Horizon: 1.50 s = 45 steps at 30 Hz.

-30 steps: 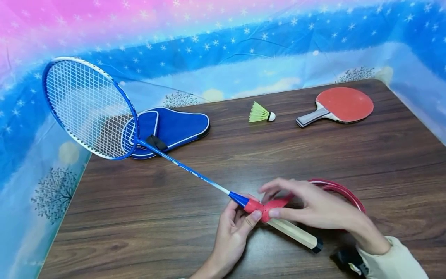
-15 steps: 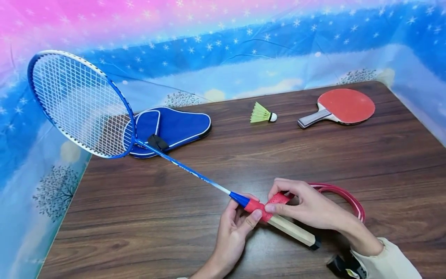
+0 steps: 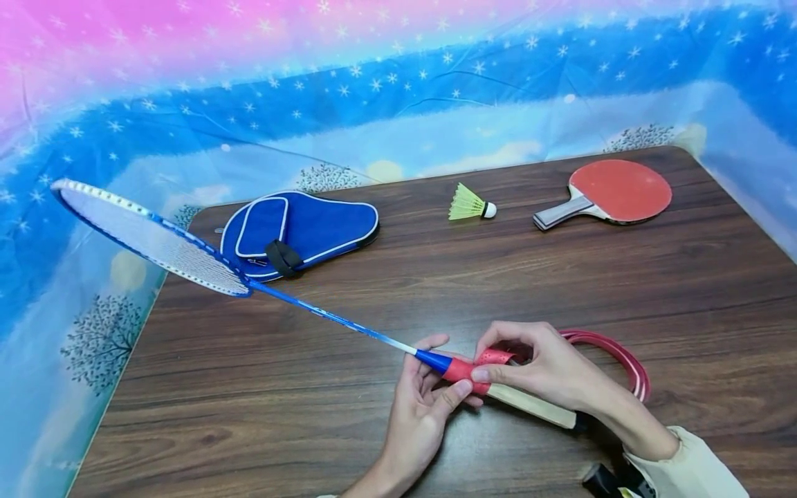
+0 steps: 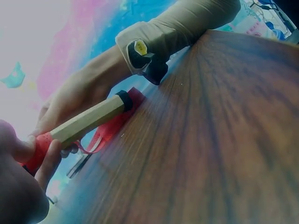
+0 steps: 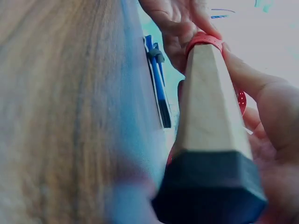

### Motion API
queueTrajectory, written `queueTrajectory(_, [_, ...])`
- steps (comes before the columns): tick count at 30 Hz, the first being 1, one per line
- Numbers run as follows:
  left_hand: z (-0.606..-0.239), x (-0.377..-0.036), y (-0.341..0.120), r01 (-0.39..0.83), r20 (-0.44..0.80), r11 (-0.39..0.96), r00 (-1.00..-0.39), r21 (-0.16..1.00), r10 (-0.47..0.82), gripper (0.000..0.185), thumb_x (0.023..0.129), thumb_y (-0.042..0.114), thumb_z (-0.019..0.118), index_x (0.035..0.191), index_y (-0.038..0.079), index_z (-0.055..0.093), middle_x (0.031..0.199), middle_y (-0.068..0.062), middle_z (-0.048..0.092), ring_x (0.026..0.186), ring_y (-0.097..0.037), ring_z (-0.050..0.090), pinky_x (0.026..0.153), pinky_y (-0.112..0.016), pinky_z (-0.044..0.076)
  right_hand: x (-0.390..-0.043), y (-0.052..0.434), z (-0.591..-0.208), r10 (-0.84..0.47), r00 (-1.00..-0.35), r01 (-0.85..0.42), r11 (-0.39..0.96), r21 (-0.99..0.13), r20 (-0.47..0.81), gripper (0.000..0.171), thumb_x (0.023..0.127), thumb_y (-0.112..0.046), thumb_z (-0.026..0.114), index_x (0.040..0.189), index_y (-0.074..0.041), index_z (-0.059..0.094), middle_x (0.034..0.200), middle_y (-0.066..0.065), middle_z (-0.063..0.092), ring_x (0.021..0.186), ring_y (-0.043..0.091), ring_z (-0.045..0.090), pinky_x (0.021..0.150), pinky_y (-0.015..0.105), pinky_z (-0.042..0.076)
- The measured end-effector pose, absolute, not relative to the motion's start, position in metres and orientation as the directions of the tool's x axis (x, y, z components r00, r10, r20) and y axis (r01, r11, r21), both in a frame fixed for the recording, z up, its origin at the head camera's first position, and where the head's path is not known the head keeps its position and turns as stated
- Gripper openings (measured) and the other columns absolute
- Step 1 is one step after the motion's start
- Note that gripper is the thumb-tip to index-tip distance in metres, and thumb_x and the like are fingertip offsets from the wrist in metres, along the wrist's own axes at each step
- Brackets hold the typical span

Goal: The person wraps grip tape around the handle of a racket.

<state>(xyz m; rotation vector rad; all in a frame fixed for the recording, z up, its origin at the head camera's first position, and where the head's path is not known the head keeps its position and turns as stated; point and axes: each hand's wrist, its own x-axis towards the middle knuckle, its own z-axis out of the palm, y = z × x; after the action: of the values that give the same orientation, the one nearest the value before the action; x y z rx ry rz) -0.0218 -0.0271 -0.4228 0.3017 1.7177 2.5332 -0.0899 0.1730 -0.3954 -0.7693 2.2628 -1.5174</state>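
A blue and white badminton racket [image 3: 336, 318] slants across the head view, its strung head raised at the left. Red perforated grip tape [image 3: 459, 371] is wound around the upper part of its handle. Below the tape the handle is bare pale wood [image 3: 532, 407] with a black end cap [image 5: 210, 186]. My left hand [image 3: 418, 415] holds the racket at the taped part, thumb on the tape. Between thumb and fingers, my right hand [image 3: 544, 363] pinches the tape close to the handle. The tape's loose length [image 3: 613, 353] loops onto the table behind that hand.
A blue paddle case [image 3: 330, 225] lies at the back left of the wooden table [image 3: 280, 436]. Farther right are a yellow shuttlecock [image 3: 471, 204] and a red table tennis bat [image 3: 619, 190]. A patterned cloth [image 3: 373, 83] hangs behind the table.
The racket has rolled, so its head now shows nearly edge-on and lower. My right fingers, loosely spread around the tape a second ago, now pinch it. The left hand stays at the taped part.
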Motion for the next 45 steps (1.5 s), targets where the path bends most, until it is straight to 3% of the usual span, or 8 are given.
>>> queueTrajectory(6, [-0.422, -0.023, -0.026, 0.094, 0.166, -0.383, -0.973, 0.919, 0.16, 0.045, 0.091, -0.008, 0.063, 0.127, -0.01, 0.037, 0.114, -0.03, 0.053, 0.099, -0.033, 0.064, 0.081, -0.044, 0.056, -0.089, 0.174, -0.395, -0.557, -0.83, -0.256, 0.335, -0.907, 0.029, 0.015, 0.083, -0.037, 0.079, 0.092, -0.03, 0.069, 0.085, -0.006, 0.066, 0.075, 0.015, 0.059, 0.063, 0.029, 0.05])
queueTrajectory(13, [-0.421, -0.025, -0.028, 0.014, 0.076, -0.369, -0.985, 0.929, 0.154, 0.029, 0.097, 0.003, 0.059, 0.119, -0.007, 0.044, 0.116, -0.027, 0.057, 0.101, -0.029, 0.062, 0.084, -0.044, 0.056, -0.089, 0.173, -0.394, -0.561, -0.826, -0.26, 0.309, -0.915, 0.046, 0.017, 0.082, -0.033, 0.08, 0.088, -0.025, 0.067, 0.08, -0.004, 0.063, 0.071, 0.013, 0.057, 0.06, 0.027, 0.048])
queueTrajectory(21, [-0.422, -0.027, -0.029, 0.034, 0.081, -0.315, -0.987, 0.949, 0.137, 0.025, 0.097, 0.005, 0.061, 0.116, -0.005, 0.048, 0.114, -0.025, 0.062, 0.1, -0.028, 0.063, 0.085, -0.034, 0.055, -0.089, 0.172, -0.396, -0.556, -0.83, -0.246, 0.325, -0.913, 0.026, 0.029, 0.08, -0.036, 0.082, 0.079, -0.022, 0.056, 0.07, -0.007, 0.055, 0.064, 0.008, 0.051, 0.051, 0.023, 0.039])
queueTrajectory(30, [-0.42, -0.028, -0.028, 0.007, 0.059, -0.32, -0.986, 0.947, 0.153, 0.027, 0.096, 0.004, 0.062, 0.116, -0.006, 0.047, 0.113, -0.025, 0.061, 0.104, -0.03, 0.063, 0.088, -0.034, 0.054, -0.092, 0.188, -0.389, -0.691, -0.723, -0.212, 0.234, -0.949, -0.009, 0.016, 0.09, -0.024, 0.073, 0.094, -0.02, 0.058, 0.086, 0.0, 0.058, 0.078, 0.018, 0.056, 0.061, 0.03, 0.046])
queueTrajectory(38, [-0.418, -0.027, -0.027, 0.056, 0.105, -0.309, -0.984, 0.95, 0.145, 0.024, 0.095, 0.001, 0.062, 0.114, -0.006, 0.05, 0.111, -0.023, 0.064, 0.107, -0.035, 0.061, 0.093, -0.035, 0.05, -0.092, 0.189, -0.389, -0.657, -0.751, -0.163, 0.272, -0.948, -0.06, 0.016, 0.091, -0.028, 0.072, 0.096, -0.02, 0.06, 0.091, 0.002, 0.061, 0.084, 0.021, 0.059, 0.066, 0.033, 0.053])
queueTrajectory(45, [-0.416, -0.027, -0.029, 0.055, 0.11, -0.309, -0.98, 0.95, 0.164, 0.026, 0.094, 0.0, 0.062, 0.116, -0.006, 0.049, 0.113, -0.022, 0.064, 0.113, -0.036, 0.056, 0.102, -0.038, 0.042, -0.093, 0.188, -0.39, -0.695, -0.716, -0.155, 0.243, -0.958, -0.061, 0.014, 0.092, -0.025, 0.071, 0.098, -0.019, 0.061, 0.092, 0.004, 0.062, 0.081, 0.021, 0.06, 0.066, 0.031, 0.053])
